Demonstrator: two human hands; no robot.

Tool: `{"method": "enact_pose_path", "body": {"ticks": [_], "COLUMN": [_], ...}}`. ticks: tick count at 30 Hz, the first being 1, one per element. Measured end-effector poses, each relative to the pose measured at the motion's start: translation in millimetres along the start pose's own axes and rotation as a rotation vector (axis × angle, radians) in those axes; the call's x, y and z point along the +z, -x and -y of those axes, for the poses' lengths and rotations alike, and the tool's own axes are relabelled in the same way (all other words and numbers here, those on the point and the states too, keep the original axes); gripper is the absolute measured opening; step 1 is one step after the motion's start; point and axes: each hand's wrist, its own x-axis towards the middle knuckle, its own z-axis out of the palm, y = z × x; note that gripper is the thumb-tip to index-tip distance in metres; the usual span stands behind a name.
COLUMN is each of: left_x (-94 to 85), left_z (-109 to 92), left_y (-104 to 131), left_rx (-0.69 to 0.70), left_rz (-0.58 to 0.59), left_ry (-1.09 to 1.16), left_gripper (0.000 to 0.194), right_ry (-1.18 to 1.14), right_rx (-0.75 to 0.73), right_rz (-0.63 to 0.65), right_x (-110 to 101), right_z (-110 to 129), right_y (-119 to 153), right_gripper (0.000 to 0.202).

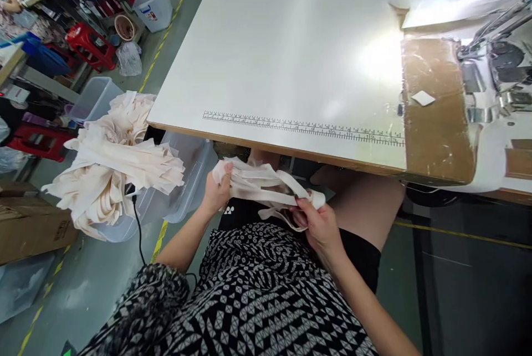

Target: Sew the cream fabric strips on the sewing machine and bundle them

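Observation:
A bundle of cream fabric strips [261,181] stretches between my two hands, over my lap and below the table's front edge. My left hand [216,187] grips its left end, fingers wrapped round the cloth. At the other end my right hand [318,223] pinches the strips, where a folded or rolled piece sticks out past the fingers. A loose thin strip hangs in a loop under the bundle. Left of me, a large heap of similar cream strips [124,162] is piled on a clear plastic bin [187,179].
The white table [282,51] has a printed ruler [303,128] along its front edge. At its right stand sewing machine parts [499,79] beside brown tape-covered board [436,112]. A black cable [139,228] hangs at the left heap. Cardboard boxes [33,223] stand at far left.

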Motion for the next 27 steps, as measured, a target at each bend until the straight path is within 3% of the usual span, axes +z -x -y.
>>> {"method": "enact_pose_path", "body": {"ticks": [2, 6, 10, 16, 20, 23, 27], "left_x": [0.5, 19.0, 30.5, 11.8, -5.1, -13.0, -32.5], "left_z": [-2, -9, -15, -17, -29, -41, -52], "left_y": [-2, -2, 0, 4, 7, 14, 24], "left_rx": [-0.049, -0.155, -0.299, -0.466, -0.436, -0.351, -0.24], "left_rz": [0.004, 0.074, 0.191, 0.627, 0.763, 0.688, 0.418], "left_ry": [0.064, 0.214, 0.383, 0.432, 0.371, 0.434, 0.694], "left_gripper": [0.053, 0.064, 0.067, 0.06, 0.046, 0.047, 0.046], "right_ry": [-0.005, -0.032, -0.147, -0.233, -0.207, -0.198, -0.302], "right_rx": [-0.01, -0.041, 0.026, 0.098, 0.154, 0.172, 0.119], "right_rz": [0.009, 0.069, 0.073, 0.028, 0.083, 0.127, -0.103], "right_x": [-3, 9, 22, 25, 29, 31, 7], "right_z": [4, 13, 18, 20, 23, 21, 20], "right_y": [-1, 1, 2, 4, 11, 10, -1], "right_gripper": [0.036, 0.032, 0.03, 0.031, 0.039, 0.04, 0.039]}}
